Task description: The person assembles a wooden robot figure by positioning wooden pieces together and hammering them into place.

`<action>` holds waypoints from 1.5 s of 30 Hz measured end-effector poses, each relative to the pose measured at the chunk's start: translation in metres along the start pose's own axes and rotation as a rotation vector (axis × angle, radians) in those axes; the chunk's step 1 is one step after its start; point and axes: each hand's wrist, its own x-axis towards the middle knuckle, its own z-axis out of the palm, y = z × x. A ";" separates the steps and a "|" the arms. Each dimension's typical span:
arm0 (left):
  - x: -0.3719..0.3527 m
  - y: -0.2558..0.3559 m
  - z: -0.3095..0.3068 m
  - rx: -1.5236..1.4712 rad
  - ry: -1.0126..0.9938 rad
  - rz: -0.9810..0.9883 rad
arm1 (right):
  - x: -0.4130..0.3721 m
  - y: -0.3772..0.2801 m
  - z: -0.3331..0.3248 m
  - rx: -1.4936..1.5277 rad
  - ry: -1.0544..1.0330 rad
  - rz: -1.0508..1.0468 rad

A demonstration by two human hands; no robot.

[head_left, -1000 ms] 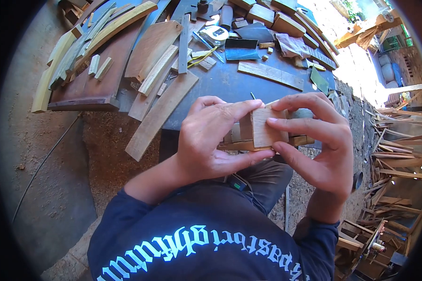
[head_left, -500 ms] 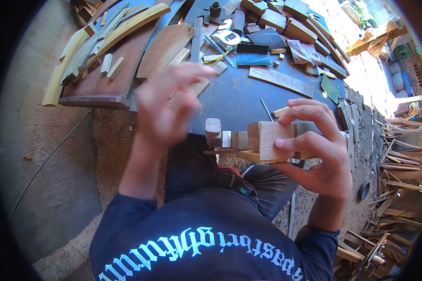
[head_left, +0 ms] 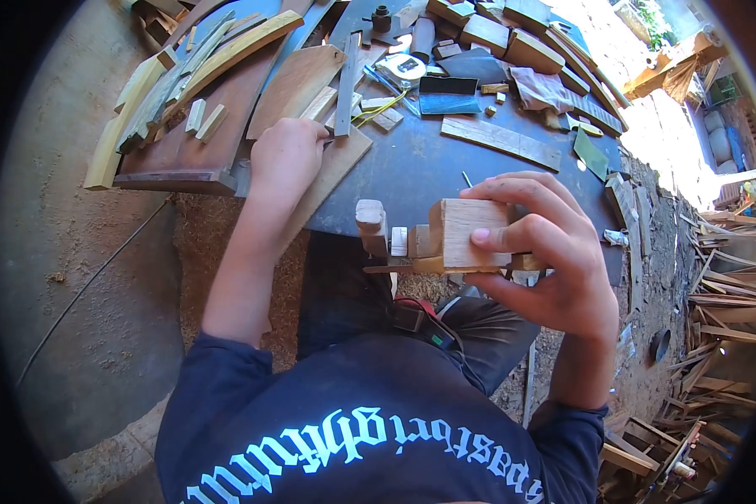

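My right hand (head_left: 554, 252) grips a pale wooden block (head_left: 470, 235), thumb on its near face and fingers over its top. The block is one of several wood pieces lined up together. A rounded upright piece (head_left: 373, 225) stands at the left end, and a small white piece (head_left: 399, 242) sits beside it. A thin flat strip (head_left: 386, 269) shows below them. My left hand (head_left: 290, 160) is closed at the table's near left, beside a flat metal bar (head_left: 344, 97) and over a wooden board (head_left: 336, 172). What its fingers pinch is mostly hidden.
A tape measure (head_left: 401, 67), a blue box-like piece (head_left: 448, 97) and a cloth (head_left: 542, 88) lie on the dark table (head_left: 395, 181). Curved wood pieces (head_left: 235, 55) lie at the left, several blocks (head_left: 533, 52) at the back. Scrap wood (head_left: 731, 294) is piled at the right.
My left hand has come down from the air onto the wood pieces by the metal bar, and its fingers have closed. My right hand has shifted slightly left with the wooden block.
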 end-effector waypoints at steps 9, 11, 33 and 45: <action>0.015 -0.001 0.004 0.132 -0.100 0.123 | -0.001 0.001 0.001 -0.068 0.070 -0.043; 0.017 -0.002 0.008 0.133 -0.066 0.130 | -0.003 0.000 -0.003 -0.080 0.047 -0.043; -0.092 0.082 -0.097 -1.007 0.115 0.505 | -0.003 0.004 0.002 -0.032 0.119 -0.070; -0.088 0.098 -0.103 -0.910 0.119 0.542 | -0.009 0.013 0.012 0.135 0.224 -0.082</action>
